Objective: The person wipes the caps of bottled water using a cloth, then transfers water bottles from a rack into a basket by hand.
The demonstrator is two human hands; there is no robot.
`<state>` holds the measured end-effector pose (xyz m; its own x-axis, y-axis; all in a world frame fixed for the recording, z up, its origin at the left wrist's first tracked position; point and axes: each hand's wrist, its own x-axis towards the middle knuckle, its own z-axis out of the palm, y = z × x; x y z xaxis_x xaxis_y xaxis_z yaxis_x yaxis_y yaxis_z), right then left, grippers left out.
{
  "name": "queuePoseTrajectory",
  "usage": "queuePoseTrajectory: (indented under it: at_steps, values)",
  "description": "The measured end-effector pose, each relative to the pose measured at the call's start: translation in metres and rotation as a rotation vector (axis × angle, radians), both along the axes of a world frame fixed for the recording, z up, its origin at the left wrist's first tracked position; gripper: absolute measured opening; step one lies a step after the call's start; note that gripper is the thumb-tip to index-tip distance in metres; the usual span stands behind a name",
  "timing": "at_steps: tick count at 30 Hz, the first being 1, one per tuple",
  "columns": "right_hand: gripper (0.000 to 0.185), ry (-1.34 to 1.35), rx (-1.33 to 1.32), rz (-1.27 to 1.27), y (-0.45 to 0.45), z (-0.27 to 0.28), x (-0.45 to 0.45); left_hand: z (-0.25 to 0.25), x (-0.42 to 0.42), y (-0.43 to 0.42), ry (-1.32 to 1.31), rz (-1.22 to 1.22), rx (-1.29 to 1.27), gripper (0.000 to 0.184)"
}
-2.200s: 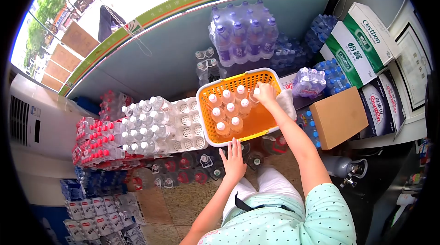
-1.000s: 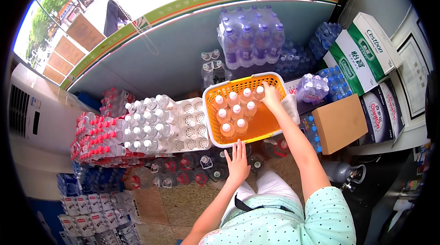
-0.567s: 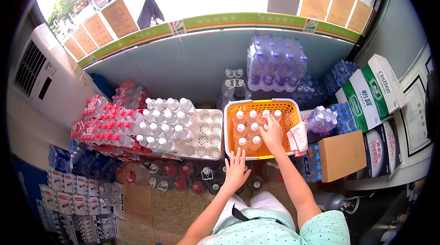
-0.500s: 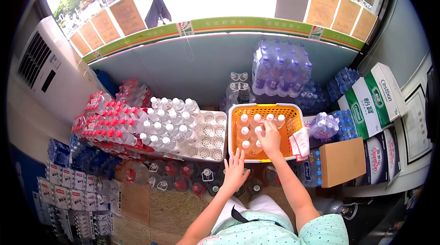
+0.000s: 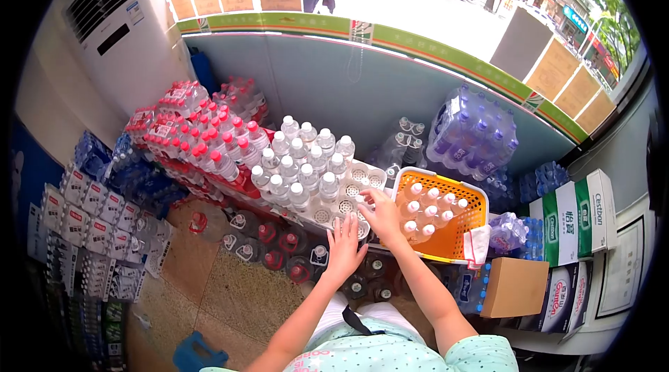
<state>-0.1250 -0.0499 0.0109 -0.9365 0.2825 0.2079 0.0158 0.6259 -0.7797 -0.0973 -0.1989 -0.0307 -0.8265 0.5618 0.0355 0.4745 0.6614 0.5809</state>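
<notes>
My left hand (image 5: pixel 344 244) is open, its fingers stretched out and held up beside the near edge of a white tray with round cells (image 5: pixel 322 215). To its right, my right hand (image 5: pixel 380 214) reaches over the tray's right end, fingers apart and slightly bent, with no bottle visible in it. White-capped clear bottles (image 5: pixel 300 170) stand in rows in the tray, and bare cells show at its right end. Right of my right hand is a yellow-orange basket (image 5: pixel 475 198), holding several white-capped bottles (image 5: pixel 428 215) grouped at its left side.
Red-capped bottle packs (image 5: pixel 202 135) lie left of the tray. A wrapped purple-capped pack (image 5: pixel 470 132) stands behind the basket. A cloth (image 5: pixel 477 245) hangs on the basket's right rim, near a cardboard box (image 5: pixel 514 288). Large bottles (image 5: pixel 282 243) line the floor; a blue stool (image 5: pixel 198 352) stands lower left.
The view has turned left. My right hand has moved from the bottles in the basket leftward to the tray's bare cells. My left hand stays open near the tray's front edge.
</notes>
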Motion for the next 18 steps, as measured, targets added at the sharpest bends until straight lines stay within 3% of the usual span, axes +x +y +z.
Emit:
queuePoseTrajectory:
  at_steps: [6,11,18]
  values:
    - [0.035,-0.076,0.080,0.064,-0.036,-0.019,-0.040,-0.004,-0.016,-0.030,-0.034,0.075,0.004,0.083]
    - [0.055,-0.006,0.282,-0.047,-0.052,-0.048,-0.076,-0.015,-0.028,-0.053,-0.034,0.094,-0.004,0.083]
    - [0.045,-0.071,0.359,-0.082,-0.052,-0.078,-0.112,-0.019,-0.033,-0.066,-0.081,0.094,-0.018,0.080]
